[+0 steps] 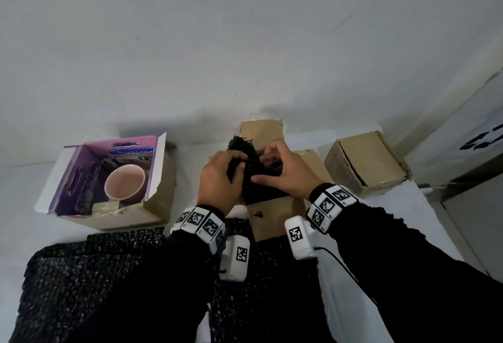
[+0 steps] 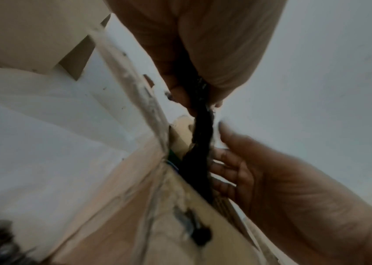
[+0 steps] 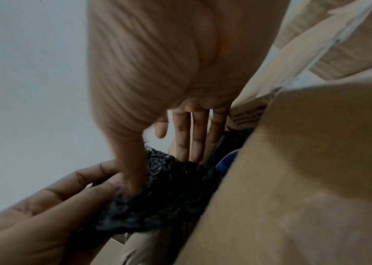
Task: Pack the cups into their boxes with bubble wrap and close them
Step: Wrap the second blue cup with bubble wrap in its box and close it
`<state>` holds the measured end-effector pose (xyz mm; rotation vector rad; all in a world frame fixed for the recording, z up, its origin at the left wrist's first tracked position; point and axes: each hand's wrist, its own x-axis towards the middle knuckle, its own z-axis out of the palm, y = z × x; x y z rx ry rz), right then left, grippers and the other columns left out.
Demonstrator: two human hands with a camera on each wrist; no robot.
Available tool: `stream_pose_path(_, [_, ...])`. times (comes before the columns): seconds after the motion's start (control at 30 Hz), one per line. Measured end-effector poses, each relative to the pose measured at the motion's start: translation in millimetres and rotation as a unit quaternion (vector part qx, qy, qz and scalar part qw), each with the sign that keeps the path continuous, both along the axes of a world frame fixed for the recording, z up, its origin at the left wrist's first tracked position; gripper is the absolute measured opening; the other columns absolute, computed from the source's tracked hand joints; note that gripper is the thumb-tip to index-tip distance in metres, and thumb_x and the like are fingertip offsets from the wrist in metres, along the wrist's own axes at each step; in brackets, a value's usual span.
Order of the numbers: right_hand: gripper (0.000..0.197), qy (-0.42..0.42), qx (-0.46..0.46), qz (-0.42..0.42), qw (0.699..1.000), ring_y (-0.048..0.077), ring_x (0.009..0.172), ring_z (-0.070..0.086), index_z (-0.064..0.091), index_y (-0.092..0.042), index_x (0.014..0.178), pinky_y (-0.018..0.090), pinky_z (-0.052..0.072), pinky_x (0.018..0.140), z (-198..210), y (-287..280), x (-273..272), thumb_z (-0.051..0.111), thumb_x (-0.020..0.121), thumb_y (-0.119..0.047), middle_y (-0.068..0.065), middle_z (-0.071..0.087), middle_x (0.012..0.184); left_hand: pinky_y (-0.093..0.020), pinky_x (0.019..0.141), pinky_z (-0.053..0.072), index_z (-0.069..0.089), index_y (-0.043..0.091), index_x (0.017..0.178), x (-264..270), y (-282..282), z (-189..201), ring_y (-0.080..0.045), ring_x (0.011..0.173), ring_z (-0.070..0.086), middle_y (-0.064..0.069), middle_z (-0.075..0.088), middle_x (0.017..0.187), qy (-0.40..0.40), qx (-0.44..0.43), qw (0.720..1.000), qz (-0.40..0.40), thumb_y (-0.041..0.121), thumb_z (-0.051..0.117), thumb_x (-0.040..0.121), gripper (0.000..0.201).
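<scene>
An open brown box [image 1: 275,214] stands mid-table with a bundle of black bubble wrap [image 1: 245,152] sticking out of its top. My left hand [image 1: 226,176] pinches the upper part of the wrap between thumb and fingers [image 2: 180,95]. My right hand [image 1: 283,171] lies against the wrap's other side. Its fingers [image 3: 187,136] reach straight down into the box and its thumb presses the wrap [image 3: 169,193]. Whatever is inside the wrap is hidden. A pink cup [image 1: 125,182] sits unwrapped in an open purple-lined box [image 1: 81,179] at the left.
A closed brown box [image 1: 367,163] stands at the right rear. A flat sheet of black bubble wrap [image 1: 95,274] covers the near table under my forearms. The white table's right edge [image 1: 435,220] runs close beside the closed box, and a wall stands behind.
</scene>
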<state>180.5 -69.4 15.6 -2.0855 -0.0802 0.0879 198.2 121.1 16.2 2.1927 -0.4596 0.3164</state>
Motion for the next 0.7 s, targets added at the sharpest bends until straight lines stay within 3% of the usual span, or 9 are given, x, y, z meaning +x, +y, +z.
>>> stream_pose_path(0.07, [0.042, -0.024, 0.008, -0.020, 0.999, 0.011, 0.085, 0.062, 0.044, -0.015, 0.096, 0.029, 0.052, 0.077, -2.1, -3.3, 1.8, 0.081, 0.076, -0.018, 0.001, 0.064, 0.093, -0.022, 0.083, 0.049, 0.059, 0.022, 0.112, 2.9, -2.5, 7.1, -0.009, 0.093, 0.059, 0.007, 0.064, 0.105, 0.004, -0.022, 1.000, -0.005, 0.011, 0.067, 0.084, 0.031])
stream_pose_path(0.13, [0.030, -0.047, 0.014, -0.043, 0.998, 0.012, 0.074, 0.053, 0.045, -0.016, 0.087, 0.031, 0.046, 0.073, -1.6, -8.2, 4.8, 0.073, 0.080, -0.007, 0.001, 0.057, 0.082, -0.017, 0.085, 0.045, 0.054, 0.023, 0.122, 5.0, -3.7, 11.5, -0.007, 0.097, 0.057, 0.007, 0.063, 0.111, 0.004, -0.026, 0.999, -0.030, 0.012, 0.067, 0.085, 0.040])
stream_pose_path(0.2, [0.025, -0.019, 0.082, -0.053, 0.995, 0.013, 0.075, 0.050, 0.046, -0.020, 0.084, 0.033, 0.044, 0.072, 4.3, -10.5, 5.6, 0.070, 0.082, -0.013, 0.001, 0.053, 0.083, -0.012, 0.087, 0.043, 0.056, 0.023, 0.124, 7.2, -4.3, 13.4, -0.005, 0.098, 0.055, 0.002, 0.063, 0.112, -0.002, -0.021, 0.999, -0.047, 0.014, 0.066, 0.086, 0.040])
stream_pose_path(0.27, [0.031, 0.038, 0.166, -0.038, 0.985, 0.017, 0.080, 0.055, 0.047, -0.025, 0.086, 0.038, 0.049, 0.072, 10.7, -9.4, 5.6, 0.076, 0.077, -0.026, 0.003, 0.056, 0.090, -0.009, 0.083, 0.042, 0.061, 0.020, 0.118, 8.9, -6.1, 14.2, -0.005, 0.092, 0.055, -0.002, 0.063, 0.105, -0.005, -0.023, 0.999, -0.038, 0.016, 0.067, 0.087, 0.032])
stream_pose_path(0.3, [0.036, 0.055, 0.167, -0.025, 0.984, 0.019, 0.081, 0.057, 0.046, -0.026, 0.086, 0.041, 0.052, 0.073, 13.0, -8.5, 5.3, 0.080, 0.074, -0.028, 0.005, 0.057, 0.091, -0.007, 0.081, 0.041, 0.062, 0.019, 0.115, 9.5, -7.2, 14.4, -0.006, 0.089, 0.055, -0.002, 0.063, 0.103, -0.006, -0.024, 0.999, -0.028, 0.018, 0.068, 0.086, 0.029])
stream_pose_path(0.4, [0.032, 0.032, 0.073, 0.003, 0.997, 0.020, 0.081, 0.059, 0.047, -0.021, 0.084, 0.040, 0.053, 0.070, 16.8, -8.8, 7.3, 0.078, 0.078, -0.015, 0.007, 0.061, 0.089, -0.005, 0.080, 0.037, 0.062, 0.017, 0.114, 13.5, -8.0, 14.6, -0.005, 0.090, 0.054, 0.000, 0.064, 0.106, -0.018, -0.005, 1.000, -0.018, 0.021, 0.072, 0.084, 0.032])
stream_pose_path(0.53, [0.033, -0.064, -0.026, -0.027, 0.997, 0.015, 0.082, 0.060, 0.046, -0.025, 0.095, 0.031, 0.049, 0.072, 21.6, -16.8, 19.2, 0.071, 0.081, -0.010, -0.005, 0.061, 0.093, -0.020, 0.073, 0.044, 0.065, 0.016, 0.109, 22.2, -2.3, 13.8, -0.015, 0.084, 0.060, -0.001, 0.065, 0.100, -0.020, 0.069, 0.997, -0.027, 0.029, 0.075, 0.081, 0.032])
stream_pose_path(0.6, [0.034, -0.114, -0.097, -0.052, 0.987, 0.017, 0.083, 0.059, 0.046, -0.027, 0.098, 0.036, 0.051, 0.074, 22.6, -16.9, 25.6, 0.066, 0.081, -0.006, -0.006, 0.060, 0.091, -0.023, 0.064, 0.041, 0.069, 0.015, 0.107, 25.7, -1.1, 12.3, -0.022, 0.077, 0.060, -0.004, 0.061, 0.093, -0.032, 0.121, 0.992, -0.034, 0.024, 0.072, 0.083, 0.026])
stream_pose_path(0.7, [0.025, -0.231, -0.194, -0.104, 0.948, 0.021, 0.085, 0.048, 0.056, -0.019, 0.085, 0.041, 0.048, 0.067, 18.2, -9.5, 32.7, 0.058, 0.074, 0.004, -0.007, 0.055, 0.082, -0.026, 0.059, 0.040, 0.071, 0.012, 0.108, 27.7, -2.7, 3.8, -0.025, 0.070, 0.058, -0.007, 0.057, 0.094, -0.040, 0.169, 0.984, -0.042, 0.014, 0.071, 0.082, 0.026])
